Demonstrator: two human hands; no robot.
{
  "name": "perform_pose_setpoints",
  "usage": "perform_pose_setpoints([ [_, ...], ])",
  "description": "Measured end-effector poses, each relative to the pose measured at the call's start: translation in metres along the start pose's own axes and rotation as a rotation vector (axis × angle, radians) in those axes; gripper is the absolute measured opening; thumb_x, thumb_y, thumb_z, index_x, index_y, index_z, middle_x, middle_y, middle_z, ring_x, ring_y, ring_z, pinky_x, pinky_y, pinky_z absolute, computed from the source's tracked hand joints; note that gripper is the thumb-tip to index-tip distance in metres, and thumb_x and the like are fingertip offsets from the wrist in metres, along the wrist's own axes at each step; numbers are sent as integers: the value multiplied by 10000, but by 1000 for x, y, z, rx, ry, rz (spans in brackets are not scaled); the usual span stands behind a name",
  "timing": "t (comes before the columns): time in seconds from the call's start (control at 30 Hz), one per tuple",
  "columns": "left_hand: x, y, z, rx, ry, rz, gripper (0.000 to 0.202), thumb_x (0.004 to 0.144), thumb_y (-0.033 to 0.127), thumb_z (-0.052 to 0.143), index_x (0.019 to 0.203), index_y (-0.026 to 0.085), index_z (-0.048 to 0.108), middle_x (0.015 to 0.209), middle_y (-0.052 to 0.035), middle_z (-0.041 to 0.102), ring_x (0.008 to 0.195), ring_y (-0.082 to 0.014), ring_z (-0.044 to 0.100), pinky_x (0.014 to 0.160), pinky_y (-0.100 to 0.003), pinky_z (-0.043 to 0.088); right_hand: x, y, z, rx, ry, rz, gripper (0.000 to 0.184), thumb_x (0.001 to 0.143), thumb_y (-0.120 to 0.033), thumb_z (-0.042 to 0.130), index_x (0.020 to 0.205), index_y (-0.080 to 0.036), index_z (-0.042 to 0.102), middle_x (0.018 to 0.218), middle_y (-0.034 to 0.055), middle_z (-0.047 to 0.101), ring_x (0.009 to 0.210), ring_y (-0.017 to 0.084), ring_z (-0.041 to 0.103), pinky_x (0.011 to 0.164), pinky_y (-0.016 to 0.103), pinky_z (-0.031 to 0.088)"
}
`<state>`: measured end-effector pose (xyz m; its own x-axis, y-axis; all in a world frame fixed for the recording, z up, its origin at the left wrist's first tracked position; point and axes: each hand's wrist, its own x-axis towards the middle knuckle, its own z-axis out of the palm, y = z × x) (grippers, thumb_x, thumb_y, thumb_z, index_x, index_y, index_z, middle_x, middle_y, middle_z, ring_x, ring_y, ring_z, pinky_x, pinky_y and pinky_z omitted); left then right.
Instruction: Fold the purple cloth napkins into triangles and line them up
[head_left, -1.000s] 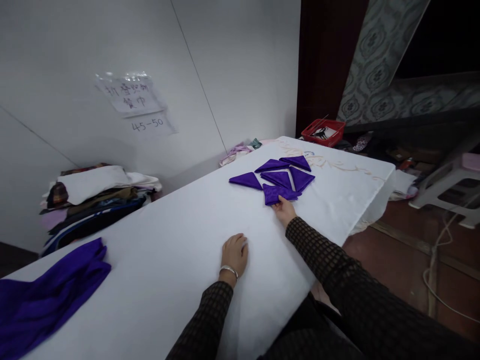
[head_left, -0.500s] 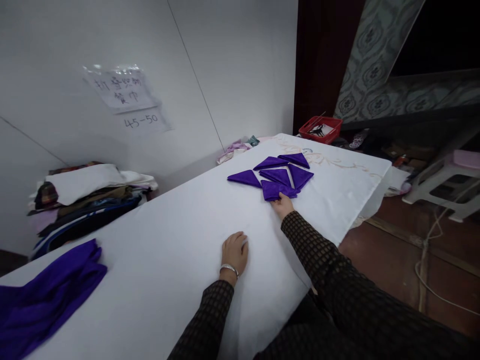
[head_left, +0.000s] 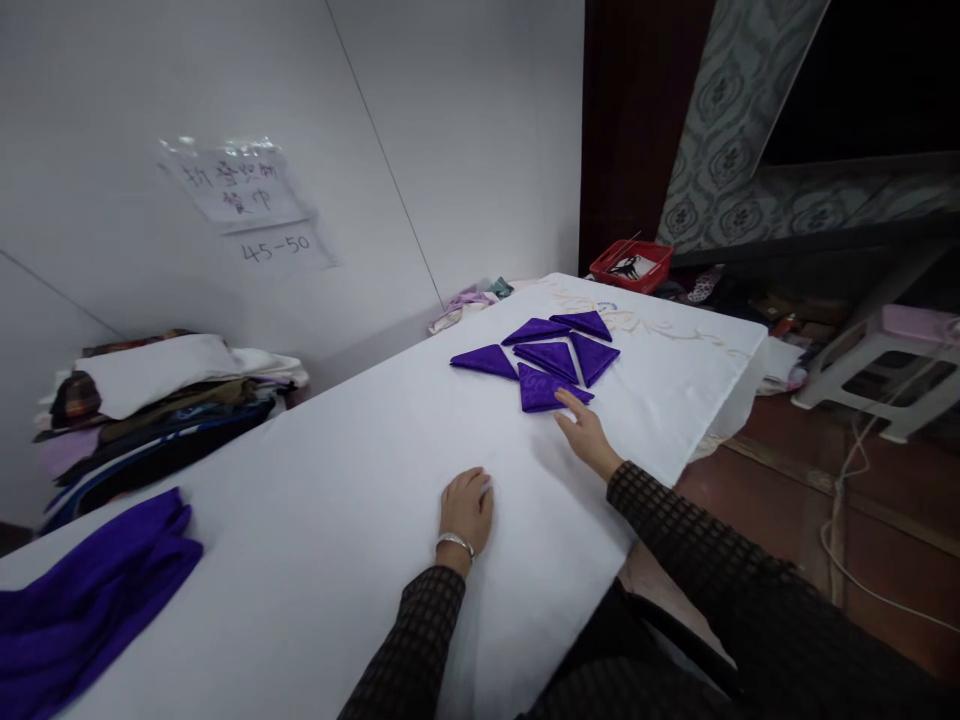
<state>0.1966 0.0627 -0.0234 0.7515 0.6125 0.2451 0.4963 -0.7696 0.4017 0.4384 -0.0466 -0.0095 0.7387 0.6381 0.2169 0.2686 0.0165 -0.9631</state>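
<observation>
Several purple cloth napkins folded into triangles lie in a cluster on the white tablecloth (head_left: 322, 560). At the near edge of the cluster is one folded napkin (head_left: 541, 392). The fingertips of my right hand (head_left: 587, 432) rest at its right part, with the fingers stretched out and not gripping. My left hand (head_left: 466, 508), with a silver bangle at the wrist, lies palm down on the cloth, its fingers loosely bent and holding nothing. Another folded napkin (head_left: 484, 361) is to the left of the nearest one. A heap of unfolded purple cloth (head_left: 90, 600) lies at the far left.
A pile of folded clothes (head_left: 172, 400) sits by the wall at left. A red basket (head_left: 631, 266) stands beyond the table's far end, with crumpled fabric (head_left: 469, 303) along the wall. Right of the table are a plastic stool (head_left: 885, 370) and a cord (head_left: 847, 540) on the floor.
My right hand has let go of the nearest napkin and drawn back a little to the right. That napkin now lies flatter as a triangle. The left hand stays almost where it was.
</observation>
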Motion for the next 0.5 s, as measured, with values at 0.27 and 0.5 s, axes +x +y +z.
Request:
perform_pose_setpoints([
  [0.27,0,-4,2,-7,34,11,254,820,202,501,1011,213,668,1158,-78,649,1107,-231,560,977,-432,408,31,24,-20,-1041,-209,-118,641,894,-478,423,1412,-105,364,1499,185,289,1394,301,193,1089,494,148],
  [0.5,1,-4,1,-21,36,3,252,815,209,493,990,217,674,1134,-76,658,1089,-236,572,976,-442,417,26,37,-17,-1088,-227,-149,666,908,-535,374,1405,-90,381,1493,192,299,1372,315,231,1077,484,168],
])
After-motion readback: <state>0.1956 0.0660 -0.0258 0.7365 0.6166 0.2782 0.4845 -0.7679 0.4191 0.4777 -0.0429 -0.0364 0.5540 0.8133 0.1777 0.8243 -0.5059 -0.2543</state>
